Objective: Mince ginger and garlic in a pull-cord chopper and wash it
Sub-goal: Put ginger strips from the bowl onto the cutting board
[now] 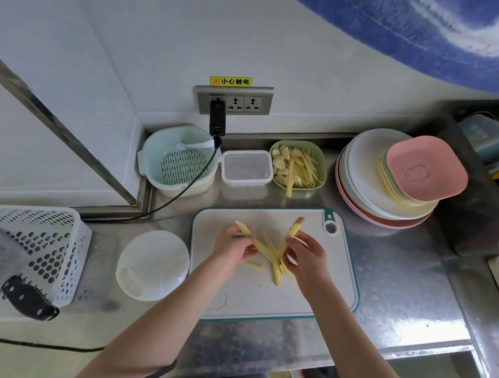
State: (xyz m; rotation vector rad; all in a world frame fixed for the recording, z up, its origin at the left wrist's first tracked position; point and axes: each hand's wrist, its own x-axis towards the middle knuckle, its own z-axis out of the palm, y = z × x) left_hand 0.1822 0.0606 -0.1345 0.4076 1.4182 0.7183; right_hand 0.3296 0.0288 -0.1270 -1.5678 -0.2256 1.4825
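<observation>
Near field: I am gathering cut ginger strips (270, 252) on the cutting board (318, 288); my left hand (232, 244) is pinching a few strips and my right hand (307, 258) is gripping another bundle, so both are closed on ginger. Beside the board, the white chopper bowl (152, 264) is sitting on the bench (400, 280). Farther back, the green dish (297, 164) is holding garlic and more ginger. By my judgement, loading is in hand; next, these strips need carrying into a container.
</observation>
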